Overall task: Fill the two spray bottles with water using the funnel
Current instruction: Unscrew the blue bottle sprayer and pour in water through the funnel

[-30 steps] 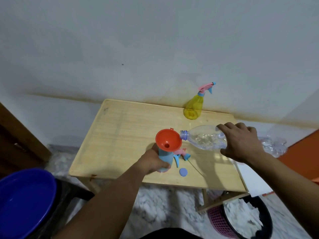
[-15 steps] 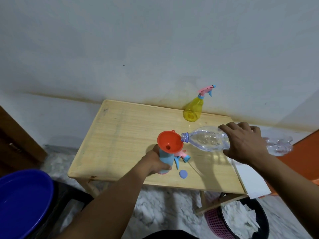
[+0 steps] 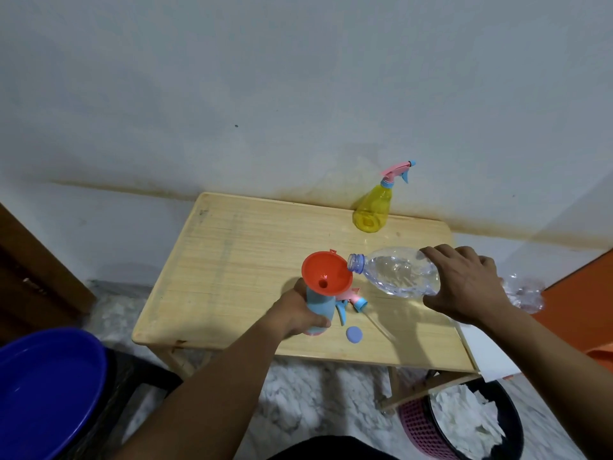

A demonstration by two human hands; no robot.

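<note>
Left hand (image 3: 300,318) wrapped tight around the blue spray bottle (image 3: 320,308), which stands near the front edge of the counter (image 3: 232,260), a little right of the middle, with the orange funnel (image 3: 326,277) seated in its neck. Right hand (image 3: 464,283) grips the clear water bottle (image 3: 398,275), tipped nearly flat, its open mouth right at the funnel's right rim.

Here's the danger: that mouth sits at the rim, not over the hole. Tip too fast and, by my reckoning, water jumps the rim or the funnel backs up and spills onto the wood. The funnel looks only loosely seated too, so a nudge from the bottle neck could tilt it off. The spray head (image 3: 351,302) with its thin tube and the small blue cap (image 3: 354,334) lie just beside the blue bottle, squarely where a spill would land.

The yellow spray bottle (image 3: 373,207) waits at the back edge toward the right corner, spray head on.

Writing? None readable: no label or brand shows on either bottle, the funnel or the water bottle.
</note>
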